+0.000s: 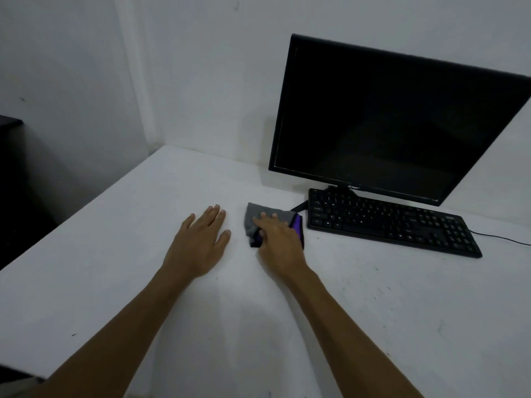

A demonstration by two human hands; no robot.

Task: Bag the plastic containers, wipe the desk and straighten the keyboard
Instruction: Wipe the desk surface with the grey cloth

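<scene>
Two bare forearms reach from the near edge of the bench (120, 225) toward its middle. The left hand (201, 242) lies flat on the white surface, fingers straight and together, holding nothing. Just beside it, the right hand (280, 239) presses with straight fingers on a grey and purple cloth (255, 216), which lies on the bench between the left hand and the keyboard (390, 222).

No plastic containers and no bag are in view, so I judge that the bagging is probably finished, though I cannot be sure. The wiping seems to be the step in hand; small dark specks show on the surface toward the right side. The keyboard sits at an angle in front of the monitor (396, 116), near the far edge, so straightening it is not yet done.
</scene>
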